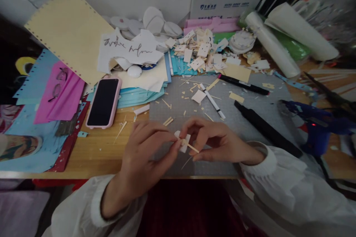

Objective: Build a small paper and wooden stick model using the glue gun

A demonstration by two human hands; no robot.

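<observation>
1. At the grip, the person's left hand (pixel 147 155) has its thumb and index fingertip pinched together on the left side of a small, flat, white card piece (pixel 184 146).
2. The right hand (pixel 215 139) is loosely curled on the same piece, index fingertip at its upper edge and thumb near the lower end of a thin, straight, pale strip (pixel 193 148); exactly where this hand presses, I cannot tell.
3. The card sits between the 2 hands, above the mat, with the strip slanting across it toward the right thumb. For a good join, I would hold the card steady with the left pinch, press lightly so the thin stock does not crease, and square the strip before letting go.
4. Beneath the grip lies a smooth grey cutting mat (pixel 204 168), on a glossy, wood-grained desk (pixel 86 152).
5. Just beyond the grip is a slim white pen with black bands (pixel 211 100), among flat paper scraps.
6. Right of the grip are a thick, matte black, tubular pen (pixel 264 127) and a blue plastic glue gun (pixel 317 122), its small red light lit; its nozzle is best kept clear of the sleeve.
7. Farthest ahead is a jumbled heap of small, cream, square-cornered cards (pixel 203 50).
</observation>
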